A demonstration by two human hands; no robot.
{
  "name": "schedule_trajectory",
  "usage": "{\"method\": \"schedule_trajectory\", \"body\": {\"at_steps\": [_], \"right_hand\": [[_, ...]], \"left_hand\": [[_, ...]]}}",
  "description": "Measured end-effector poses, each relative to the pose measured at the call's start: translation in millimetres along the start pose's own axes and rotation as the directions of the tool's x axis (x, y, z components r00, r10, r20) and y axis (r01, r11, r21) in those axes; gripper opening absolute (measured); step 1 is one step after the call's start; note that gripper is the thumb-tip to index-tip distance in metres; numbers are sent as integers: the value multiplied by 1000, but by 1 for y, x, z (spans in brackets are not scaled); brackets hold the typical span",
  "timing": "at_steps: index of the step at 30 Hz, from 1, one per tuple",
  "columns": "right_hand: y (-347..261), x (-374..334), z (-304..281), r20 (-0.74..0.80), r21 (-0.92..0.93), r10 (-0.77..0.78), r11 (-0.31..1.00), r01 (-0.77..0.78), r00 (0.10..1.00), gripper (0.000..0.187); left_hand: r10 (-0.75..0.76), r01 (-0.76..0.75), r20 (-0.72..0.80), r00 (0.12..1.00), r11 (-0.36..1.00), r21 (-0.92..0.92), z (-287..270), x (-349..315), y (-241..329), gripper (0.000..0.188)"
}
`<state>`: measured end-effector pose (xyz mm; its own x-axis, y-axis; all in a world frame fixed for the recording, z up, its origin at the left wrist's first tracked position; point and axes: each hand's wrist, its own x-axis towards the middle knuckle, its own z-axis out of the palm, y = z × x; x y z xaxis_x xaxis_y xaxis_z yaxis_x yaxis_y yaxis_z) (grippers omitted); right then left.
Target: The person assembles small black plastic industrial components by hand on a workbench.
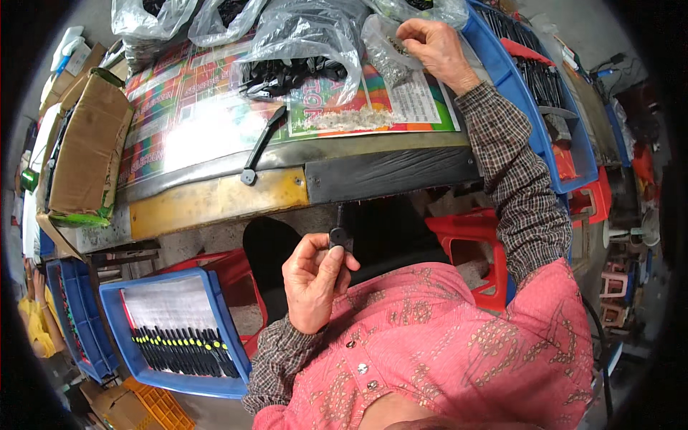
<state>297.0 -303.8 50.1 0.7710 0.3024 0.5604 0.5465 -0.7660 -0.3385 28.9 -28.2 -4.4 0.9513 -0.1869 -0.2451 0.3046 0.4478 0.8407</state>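
Observation:
In front of my chest, my left hand (315,279) is closed, pinching a slim black plastic part (338,235) by its round end between thumb and fingers. The shaft of that part points away toward the table's edge. My right hand (438,51) is stretched out over the far right of the table, at a small clear plastic bag (393,64) of tiny pieces. Its thumb and fingertips come together there, and whatever lies between them is too small to make out. A long black plastic piece (264,143) with a rounded end lies on the table, away from both hands.
A large clear bag (304,46) of black parts lies open on the table (215,204). A cardboard box (89,143) stands at the left. Blue trays of black parts sit low left (240,351) and at right (527,100). Red stools (469,244) are below.

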Motion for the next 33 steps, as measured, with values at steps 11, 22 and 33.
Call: {"method": "schedule_trajectory", "body": {"at_steps": [11, 22, 33], "right_hand": [[-1, -17, -9, -121, 182, 53, 983, -30, 991, 17], [-126, -81, -25, 60, 635, 279, 730, -253, 958, 10], [-199, -166, 17, 224, 742, 183, 604, -290, 957, 8]], "left_hand": [[31, -31, -5, 999, 999, 25, 0, -7, -1, 12], [-23, 23, -12, 1000, 1000, -21, 1, -5, 4, 13], [-82, 81, 4, 997, 977, -198, 2, -11, -1, 12]]}}
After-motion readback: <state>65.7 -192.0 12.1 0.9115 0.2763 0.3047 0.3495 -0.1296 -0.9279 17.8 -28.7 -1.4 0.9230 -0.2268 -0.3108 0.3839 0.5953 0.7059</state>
